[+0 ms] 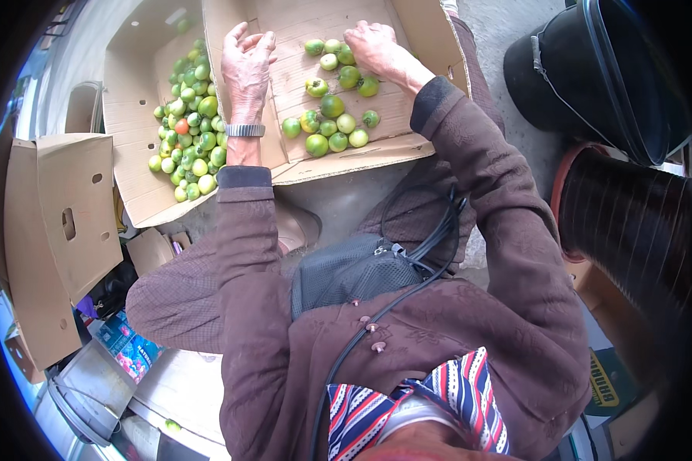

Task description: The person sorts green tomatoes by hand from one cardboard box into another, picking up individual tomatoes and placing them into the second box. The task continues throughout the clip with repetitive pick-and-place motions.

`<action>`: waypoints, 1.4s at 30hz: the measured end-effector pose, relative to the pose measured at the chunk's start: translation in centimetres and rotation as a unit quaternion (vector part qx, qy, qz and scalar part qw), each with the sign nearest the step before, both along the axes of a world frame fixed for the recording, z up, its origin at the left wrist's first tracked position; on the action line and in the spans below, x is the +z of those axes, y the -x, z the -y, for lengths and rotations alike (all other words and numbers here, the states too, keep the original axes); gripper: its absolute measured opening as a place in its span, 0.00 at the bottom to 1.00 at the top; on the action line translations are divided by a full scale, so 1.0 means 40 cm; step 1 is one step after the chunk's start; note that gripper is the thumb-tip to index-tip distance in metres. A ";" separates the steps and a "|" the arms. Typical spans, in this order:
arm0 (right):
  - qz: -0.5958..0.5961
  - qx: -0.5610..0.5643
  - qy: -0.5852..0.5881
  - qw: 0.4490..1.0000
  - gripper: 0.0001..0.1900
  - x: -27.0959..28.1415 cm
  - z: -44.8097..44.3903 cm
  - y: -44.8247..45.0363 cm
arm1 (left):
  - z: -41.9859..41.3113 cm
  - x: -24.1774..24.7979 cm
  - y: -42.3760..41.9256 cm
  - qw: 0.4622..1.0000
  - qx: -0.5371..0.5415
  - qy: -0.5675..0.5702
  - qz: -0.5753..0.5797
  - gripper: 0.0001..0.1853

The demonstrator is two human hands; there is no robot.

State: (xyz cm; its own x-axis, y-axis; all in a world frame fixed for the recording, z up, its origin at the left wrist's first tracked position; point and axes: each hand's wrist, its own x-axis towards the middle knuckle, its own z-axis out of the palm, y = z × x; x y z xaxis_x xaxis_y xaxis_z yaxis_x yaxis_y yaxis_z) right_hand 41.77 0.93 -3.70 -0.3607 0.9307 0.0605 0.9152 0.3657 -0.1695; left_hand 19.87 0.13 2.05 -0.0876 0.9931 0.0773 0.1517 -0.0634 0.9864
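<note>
My left hand [248, 60], with a metal watchband at the wrist, hovers over the wall between two cardboard boxes. Its fingers are loosely curled and apart, and I see nothing in them. My right hand [378, 50] is over the right-hand cardboard box [392, 135], fingers bent downward beside a few green tomatoes [345, 55]. Whether those fingers hold something is hidden. Several more green and yellowish tomatoes [332, 106] lie loose on that box's bottom. The left-hand cardboard box [132, 124] carries a heap of mostly green tomatoes [190, 138], with one orange-red tomato [181, 126] among them.
To the right stand a black bucket [548, 80] with a wire handle and a dark ribbed container [623, 219]. Another cardboard box [81, 201] and a grey bucket [92, 380] are at the left. A cable [352, 346] hangs from my chest to a mesh pouch [352, 271].
</note>
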 end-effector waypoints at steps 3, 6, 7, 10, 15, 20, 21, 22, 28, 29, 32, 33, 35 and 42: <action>0.087 -0.005 0.057 0.995 0.11 -0.040 -0.011 -0.029 | -0.007 0.025 0.028 0.996 0.008 -0.046 0.070 0.30; 0.148 -0.037 0.115 0.982 0.11 -0.083 -0.044 -0.037 | -0.004 0.054 0.058 0.974 0.055 -0.088 0.200 0.25; 0.092 -0.043 0.047 0.994 0.12 -0.081 -0.028 -0.043 | 0.000 0.069 0.073 0.960 0.072 -0.096 0.253 0.24; -0.017 -0.041 -0.040 0.998 0.09 -0.023 -0.028 -0.035 | -0.006 0.107 0.187 0.936 0.210 -0.165 0.230 0.20; -0.076 -0.010 -0.050 0.996 0.07 0.036 -0.025 0.001 | -0.046 -0.067 0.493 0.900 0.431 -0.006 0.067 0.17; -0.095 0.026 -0.032 0.995 0.06 0.013 -0.017 -0.004 | -0.039 -0.180 0.546 0.869 0.372 0.120 -0.303 0.18; -0.098 0.027 -0.027 0.994 0.06 0.011 -0.014 -0.006 | -0.041 -0.179 0.544 0.833 0.318 0.195 -0.408 0.20; -0.101 0.028 -0.029 0.994 0.06 0.010 -0.016 -0.008 | -0.044 -0.180 0.540 0.817 0.316 0.206 -0.436 0.22; -0.093 0.024 -0.020 0.995 0.05 0.017 -0.017 -0.003 | -0.014 -0.190 0.535 0.779 0.241 0.224 -0.533 0.18; -0.074 0.024 -0.004 0.997 0.06 0.020 -0.020 -0.003 | -0.012 -0.188 0.537 0.785 0.232 0.227 -0.528 0.17; -0.059 0.022 0.002 0.998 0.07 0.032 -0.024 -0.003 | -0.019 -0.180 0.523 0.768 0.282 0.239 -0.523 0.15; -0.062 0.022 -0.001 0.998 0.07 0.035 -0.021 -0.002 | -0.022 -0.177 0.529 0.766 0.300 0.247 -0.512 0.15; -0.061 0.016 0.009 0.998 0.07 0.058 -0.021 0.008 | -0.034 -0.154 0.548 0.800 0.369 0.164 -0.443 0.17; -0.331 0.086 -0.192 0.920 0.18 0.166 0.015 0.057 | -0.038 0.104 0.239 0.992 0.113 -0.050 -0.025 0.20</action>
State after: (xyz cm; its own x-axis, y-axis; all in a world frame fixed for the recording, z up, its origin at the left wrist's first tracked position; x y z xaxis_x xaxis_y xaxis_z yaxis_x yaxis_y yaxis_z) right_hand 39.50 0.35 2.94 -0.2656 0.7280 0.6321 0.5806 0.6442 -0.4979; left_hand 10.30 1.66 6.22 -0.3007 0.9356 0.1852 0.2218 -0.1202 0.9677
